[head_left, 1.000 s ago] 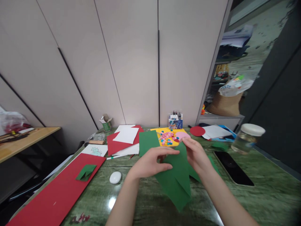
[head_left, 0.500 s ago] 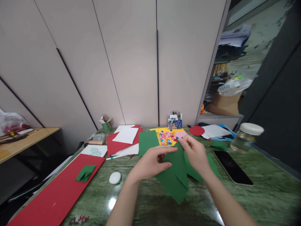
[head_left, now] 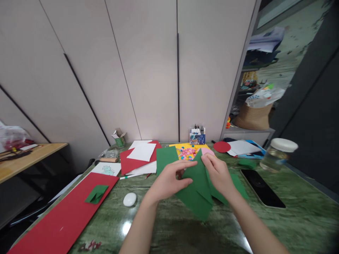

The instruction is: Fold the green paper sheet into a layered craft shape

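Observation:
A folded sheet of green paper (head_left: 197,187) is held up over the table, with a pointed top and a crease across its lower part. My right hand (head_left: 218,173) pinches its upper right edge between thumb and fingers. From the left, my left hand (head_left: 172,180) grips the same sheet, its thumb and index finger lying over the front and its other fingers partly hidden. Behind my right hand, another piece of green paper (head_left: 239,187) lies on the table. A flat green sheet (head_left: 166,158) rests beyond my left hand.
At left, a small folded green paper (head_left: 96,194) lies on a long red sheet (head_left: 60,215). A white rounded object (head_left: 129,199) sits near my left forearm. To the right are a phone (head_left: 262,188) and a lidded jar (head_left: 277,155). Pink and blue pieces (head_left: 188,152) lie on yellow paper (head_left: 174,145).
The green paper's pointed top now stands higher above my fingers, and its bottom tip has risen. My right hand has shifted slightly; my left hand has barely moved.

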`<state>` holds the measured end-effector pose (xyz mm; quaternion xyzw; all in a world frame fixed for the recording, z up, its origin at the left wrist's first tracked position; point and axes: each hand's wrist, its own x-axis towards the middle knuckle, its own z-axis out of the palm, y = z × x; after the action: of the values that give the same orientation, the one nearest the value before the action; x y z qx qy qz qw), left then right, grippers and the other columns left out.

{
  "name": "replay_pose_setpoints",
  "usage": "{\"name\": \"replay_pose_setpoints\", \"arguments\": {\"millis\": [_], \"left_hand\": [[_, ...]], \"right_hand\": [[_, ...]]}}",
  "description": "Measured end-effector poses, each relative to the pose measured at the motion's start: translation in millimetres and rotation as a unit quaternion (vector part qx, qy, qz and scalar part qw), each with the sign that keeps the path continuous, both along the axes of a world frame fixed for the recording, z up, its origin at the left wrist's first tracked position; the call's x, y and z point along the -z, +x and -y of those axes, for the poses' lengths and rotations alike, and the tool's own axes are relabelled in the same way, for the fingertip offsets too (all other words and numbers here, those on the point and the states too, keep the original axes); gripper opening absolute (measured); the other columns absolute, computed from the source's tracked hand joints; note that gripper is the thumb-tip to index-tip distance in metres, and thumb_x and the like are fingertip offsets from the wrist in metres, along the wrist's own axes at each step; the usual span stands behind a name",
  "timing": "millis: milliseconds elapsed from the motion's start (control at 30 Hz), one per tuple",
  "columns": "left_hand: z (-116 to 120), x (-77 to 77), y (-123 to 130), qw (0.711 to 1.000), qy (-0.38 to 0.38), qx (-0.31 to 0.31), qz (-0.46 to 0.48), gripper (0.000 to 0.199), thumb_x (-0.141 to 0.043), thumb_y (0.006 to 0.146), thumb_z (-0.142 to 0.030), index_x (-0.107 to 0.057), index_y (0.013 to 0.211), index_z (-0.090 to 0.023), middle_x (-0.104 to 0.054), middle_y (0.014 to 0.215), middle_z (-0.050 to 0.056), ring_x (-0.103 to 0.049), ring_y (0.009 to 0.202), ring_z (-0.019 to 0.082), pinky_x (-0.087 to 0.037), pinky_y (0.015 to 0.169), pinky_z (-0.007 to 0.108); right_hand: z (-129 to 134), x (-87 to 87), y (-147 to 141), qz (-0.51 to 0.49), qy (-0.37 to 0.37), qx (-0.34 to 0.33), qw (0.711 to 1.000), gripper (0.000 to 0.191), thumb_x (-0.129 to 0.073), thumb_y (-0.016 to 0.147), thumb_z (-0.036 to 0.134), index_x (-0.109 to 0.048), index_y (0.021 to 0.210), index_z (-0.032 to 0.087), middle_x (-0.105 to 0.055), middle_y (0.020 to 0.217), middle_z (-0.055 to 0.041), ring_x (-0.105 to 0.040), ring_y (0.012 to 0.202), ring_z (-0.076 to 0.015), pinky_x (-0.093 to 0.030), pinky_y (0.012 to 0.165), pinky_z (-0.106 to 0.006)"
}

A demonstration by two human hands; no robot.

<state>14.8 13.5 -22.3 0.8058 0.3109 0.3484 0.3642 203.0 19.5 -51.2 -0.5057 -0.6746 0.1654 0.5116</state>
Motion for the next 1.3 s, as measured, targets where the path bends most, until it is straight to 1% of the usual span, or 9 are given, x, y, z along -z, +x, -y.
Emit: {"name": "replay_pose_setpoints", "arguments": {"millis": [100,300,500,700,833,933,1033,1133,1300], "left_hand": [[-1,-0.4,-1,1.000,0.011,-0.020,-0.001,0.052,-0.060,0.073,-0.007,-0.057,0.120,-0.027,-0.059,0.116,0.002,-0.049,0.073,0.013,-0.042,0.065,0.026],[-1,-0.2,-1,1.000,0.016,-0.019,0.013,0.054,-0.060,0.073,-0.008,-0.055,0.123,-0.028,-0.058,0.118,0.003,-0.050,0.077,0.014,-0.042,0.066,0.027],[-3,0.3,-2,0.998,0.016,-0.052,0.035,0.054,-0.060,0.073,-0.008,-0.055,0.122,-0.028,-0.057,0.120,0.003,-0.048,0.076,0.014,-0.043,0.067,0.027],[-3,-0.3,-3,0.997,0.018,-0.055,0.052,0.054,-0.061,0.073,-0.008,-0.054,0.123,-0.029,-0.057,0.118,0.003,-0.048,0.077,0.014,-0.044,0.070,0.027],[-4,-0.7,-3,0.996,0.017,-0.069,0.055,0.054,-0.061,0.074,-0.009,-0.054,0.124,-0.028,-0.057,0.117,0.004,-0.050,0.079,0.014,-0.044,0.072,0.028],[-7,0.4,-3,0.995,0.009,-0.075,0.063,0.053,-0.062,0.074,-0.010,-0.053,0.125,-0.026,-0.057,0.117,0.006,-0.053,0.088,0.017,-0.045,0.075,0.031],[-9,2.5,-2,0.995,0.003,-0.066,0.080,0.052,-0.062,0.074,-0.011,-0.054,0.124,-0.025,-0.056,0.120,0.006,-0.052,0.101,0.021,-0.045,0.083,0.034],[-10,4.4,-2,0.993,0.001,-0.061,0.098,0.052,-0.062,0.075,-0.012,-0.053,0.124,-0.026,-0.055,0.123,0.006,-0.051,0.108,0.022,-0.045,0.087,0.035],[-13,5.9,-7,0.990,0.003,-0.071,0.125,0.052,-0.062,0.075,-0.012,-0.053,0.125,-0.027,-0.053,0.127,0.005,-0.048,0.114,0.023,-0.042,0.093,0.037]], "right_hand": [[-1,-0.9,1,-0.002,-0.021,-0.054,0.998,0.037,-0.038,0.091,0.040,-0.033,0.060,0.021,-0.033,0.057,0.0039,-0.033,0.055,-0.0124,-0.025,0.052,-0.026],[-1,1.2,-2,0.015,-0.008,-0.016,1.000,0.036,-0.043,0.089,0.038,-0.032,0.059,0.021,-0.032,0.055,0.0046,-0.032,0.054,-0.0123,-0.024,0.052,-0.026],[0,-3.9,0,-0.006,-0.031,-0.077,0.997,0.037,-0.043,0.088,0.041,-0.034,0.058,0.021,-0.033,0.056,0.0040,-0.032,0.054,-0.0123,-0.025,0.050,-0.026],[0,-6.1,-2,0.022,-0.012,-0.045,0.999,0.038,-0.045,0.086,0.039,-0.032,0.055,0.020,-0.036,0.055,0.0032,-0.033,0.056,-0.0131,-0.024,0.052,-0.026],[0,-7.1,-1,-0.018,-0.046,-0.102,0.994,0.035,-0.044,0.087,0.039,-0.036,0.058,0.020,-0.034,0.057,0.0034,-0.033,0.056,-0.0127,-0.026,0.052,-0.026],[2,-8.7,-1,-0.034,-0.059,-0.133,0.989,0.037,-0.048,0.085,0.040,-0.037,0.056,0.020,-0.032,0.056,0.0037,-0.032,0.055,-0.0121,-0.026,0.051,-0.025],[4,-9.4,-2,-0.050,-0.048,-0.107,0.992,0.039,-0.050,0.083,0.040,-0.035,0.054,0.020,-0.031,0.054,0.0041,-0.030,0.054,-0.0114,-0.024,0.050,-0.025],[5,-10.3,-2,-0.058,-0.054,-0.094,0.992,0.041,-0.050,0.082,0.042,-0.034,0.053,0.020,-0.029,0.053,0.0046,-0.029,0.052,-0.0110,-0.023,0.049,-0.025],[7,-13.1,-1,-0.048,-0.084,-0.137,0.986,0.039,-0.053,0.081,0.040,-0.036,0.053,0.020,-0.032,0.053,0.0048,-0.030,0.052,-0.0110,-0.023,0.050,-0.025]]}}
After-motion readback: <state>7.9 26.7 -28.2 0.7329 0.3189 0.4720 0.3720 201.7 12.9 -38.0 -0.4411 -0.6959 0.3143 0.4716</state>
